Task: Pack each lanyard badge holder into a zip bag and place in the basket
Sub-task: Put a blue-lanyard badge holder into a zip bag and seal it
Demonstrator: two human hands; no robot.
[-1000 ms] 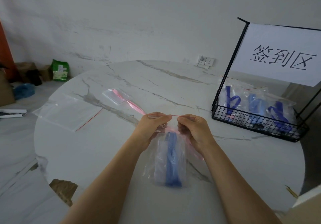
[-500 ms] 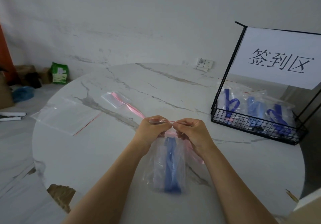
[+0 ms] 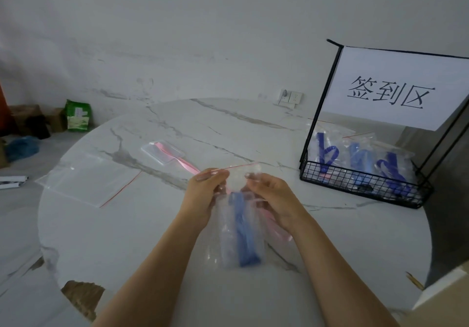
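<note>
Left hand [image 3: 205, 194] and right hand [image 3: 272, 200] each pinch the top of one zip bag [image 3: 215, 227] above the marble table [image 3: 127, 238], one blue lanyard badge holder [image 3: 245, 235] inside. Half a second earlier the hands nearly touched; now they sit apart. Three packed bags [image 3: 360, 159] stand in the wire basket [image 3: 355, 182]; one pink lanyard badge holder [image 3: 165, 151] and one empty zip bag [image 3: 86, 182] lie beyond.

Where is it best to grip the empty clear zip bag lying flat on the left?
Probably pinch the clear zip bag at its red seal edge, coming from the right: it lies flat, and that stiffer edge faces right.
</note>
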